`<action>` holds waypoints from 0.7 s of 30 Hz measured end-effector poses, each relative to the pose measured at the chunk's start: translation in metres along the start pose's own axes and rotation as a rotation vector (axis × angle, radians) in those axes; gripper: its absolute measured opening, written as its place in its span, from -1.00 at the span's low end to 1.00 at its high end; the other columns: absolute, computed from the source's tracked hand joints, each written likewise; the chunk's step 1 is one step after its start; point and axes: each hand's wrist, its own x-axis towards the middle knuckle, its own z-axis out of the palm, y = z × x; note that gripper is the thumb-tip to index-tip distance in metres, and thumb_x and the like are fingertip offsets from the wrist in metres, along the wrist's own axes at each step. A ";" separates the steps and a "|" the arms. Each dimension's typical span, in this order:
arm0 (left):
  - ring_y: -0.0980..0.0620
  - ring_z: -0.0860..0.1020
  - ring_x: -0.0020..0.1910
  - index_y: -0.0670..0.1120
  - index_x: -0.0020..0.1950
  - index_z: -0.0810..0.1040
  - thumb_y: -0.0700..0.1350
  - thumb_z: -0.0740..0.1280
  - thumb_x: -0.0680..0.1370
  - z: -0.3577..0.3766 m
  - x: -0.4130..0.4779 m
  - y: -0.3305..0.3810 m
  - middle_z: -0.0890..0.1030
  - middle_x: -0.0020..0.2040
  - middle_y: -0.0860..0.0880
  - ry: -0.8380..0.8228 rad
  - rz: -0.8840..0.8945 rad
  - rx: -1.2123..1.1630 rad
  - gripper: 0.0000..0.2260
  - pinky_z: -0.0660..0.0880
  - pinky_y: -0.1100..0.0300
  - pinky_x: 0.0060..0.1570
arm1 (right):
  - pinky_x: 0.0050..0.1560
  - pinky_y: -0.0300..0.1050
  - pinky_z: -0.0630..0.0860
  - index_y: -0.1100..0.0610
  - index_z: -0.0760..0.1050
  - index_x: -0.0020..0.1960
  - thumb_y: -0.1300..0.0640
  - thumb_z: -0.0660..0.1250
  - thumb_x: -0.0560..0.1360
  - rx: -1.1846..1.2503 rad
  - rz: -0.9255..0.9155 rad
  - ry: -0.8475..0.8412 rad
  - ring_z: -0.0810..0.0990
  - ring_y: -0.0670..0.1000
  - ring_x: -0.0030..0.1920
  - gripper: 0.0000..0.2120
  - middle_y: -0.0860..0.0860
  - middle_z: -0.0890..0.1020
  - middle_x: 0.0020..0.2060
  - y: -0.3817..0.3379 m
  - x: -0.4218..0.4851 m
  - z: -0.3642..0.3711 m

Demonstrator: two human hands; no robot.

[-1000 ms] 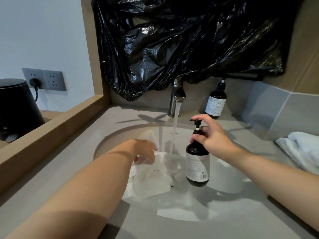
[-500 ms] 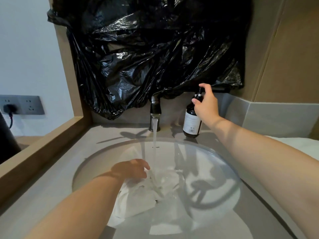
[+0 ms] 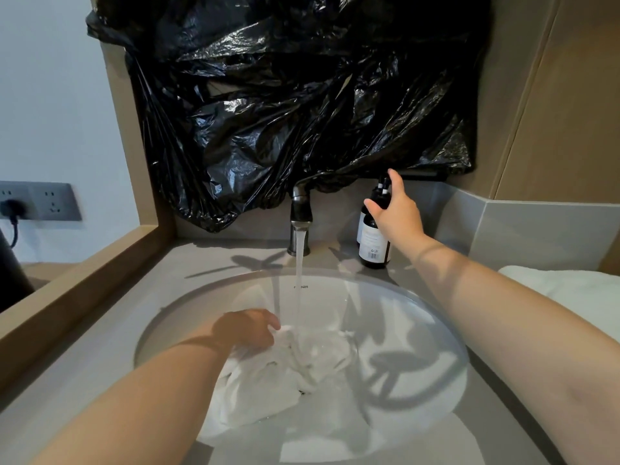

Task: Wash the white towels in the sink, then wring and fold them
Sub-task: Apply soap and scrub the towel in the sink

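Left hand (image 3: 248,330): closed on the wet towel (image 3: 285,370) in the sink (image 3: 436,317), lower centre of frame, beside the running water (image 3: 298,286). Right hand (image 3: 396,213): fingers loosely spread around the bottle (image 3: 374,243) on the counter, right of the tap (image 3: 301,213); firm contact not confirmable. Risk: bottle tipped over by a careless withdrawal. Risk: splashing where the stream strikes bunched cloth. Both forearms extended forward; right reaches higher and further.

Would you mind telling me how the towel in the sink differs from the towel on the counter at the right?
The white towel in the sink is crumpled and wet under running water, gripped by the left hand; the white towel on the counter lies flat, apparently dry, and untouched. Both are white cloth.
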 end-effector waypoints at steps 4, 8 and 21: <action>0.03 0.44 0.22 0.14 0.46 0.34 -0.02 0.27 0.55 -0.007 -0.012 0.001 0.41 0.40 0.09 0.002 -0.037 0.061 -0.53 0.35 0.23 0.10 | 0.24 0.04 0.37 0.19 0.31 0.40 0.08 0.33 0.50 -0.157 -0.160 0.193 0.37 0.17 0.30 -0.48 0.15 0.43 0.26 0.001 -0.036 0.001; -0.14 0.44 0.33 0.18 0.58 -0.03 0.30 0.38 0.44 0.002 -0.017 0.008 0.38 0.46 -0.03 -0.249 -0.089 0.095 -0.14 0.39 0.01 0.28 | -0.12 -0.03 0.41 0.18 0.51 -0.04 0.14 0.24 0.49 -0.265 -0.232 -0.016 0.52 0.18 -0.04 -0.86 0.10 0.58 -0.09 0.003 -0.094 0.027; -0.04 0.58 -0.06 0.02 0.41 0.30 -0.05 0.30 0.50 0.011 -0.016 0.014 0.60 0.02 0.00 -0.097 0.002 0.026 -0.53 0.54 0.18 -0.05 | 0.02 -0.17 0.39 0.14 0.40 0.26 0.06 0.38 0.49 -0.575 -0.079 -1.012 0.47 0.11 0.19 -0.61 0.09 0.49 0.18 0.024 -0.139 0.116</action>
